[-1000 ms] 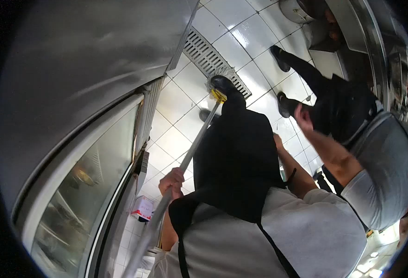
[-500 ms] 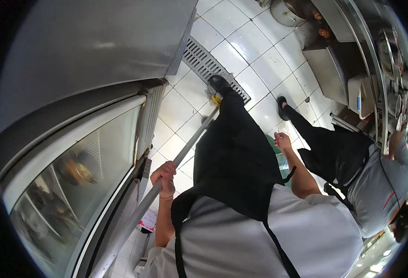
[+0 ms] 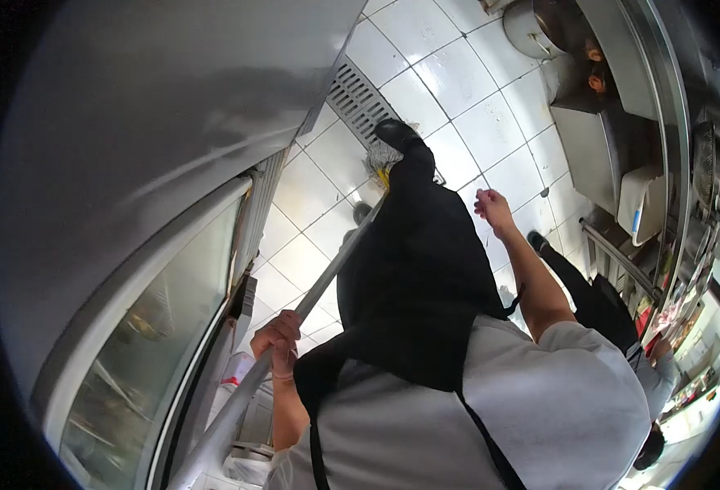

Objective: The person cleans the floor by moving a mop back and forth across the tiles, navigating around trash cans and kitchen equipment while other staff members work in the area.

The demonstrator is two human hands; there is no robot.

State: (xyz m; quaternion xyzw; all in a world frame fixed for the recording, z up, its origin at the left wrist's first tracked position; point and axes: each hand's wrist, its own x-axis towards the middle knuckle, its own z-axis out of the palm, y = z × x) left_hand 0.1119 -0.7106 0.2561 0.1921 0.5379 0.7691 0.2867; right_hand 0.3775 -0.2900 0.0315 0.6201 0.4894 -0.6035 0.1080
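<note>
White tiles all over the floor (image 3: 474,90), glossy, with a dark grout grid. The drain grate (image 3: 358,98) is grey, striped with slots. The mop handle (image 3: 315,290) is plain silver-grey metal, then a flash of yellow on the clip (image 3: 385,174), then the off-white mop head (image 3: 380,153). The apron (image 3: 413,278) is solid black, with black straps across a pale grey-white shirt (image 3: 539,408). A black shoe (image 3: 396,131). The cabinet (image 3: 172,98) is dull steel grey. At the floor's right edge there's a white tub (image 3: 641,204) with a blue label, and a co-worker's trousers (image 3: 590,304) are black.
</note>
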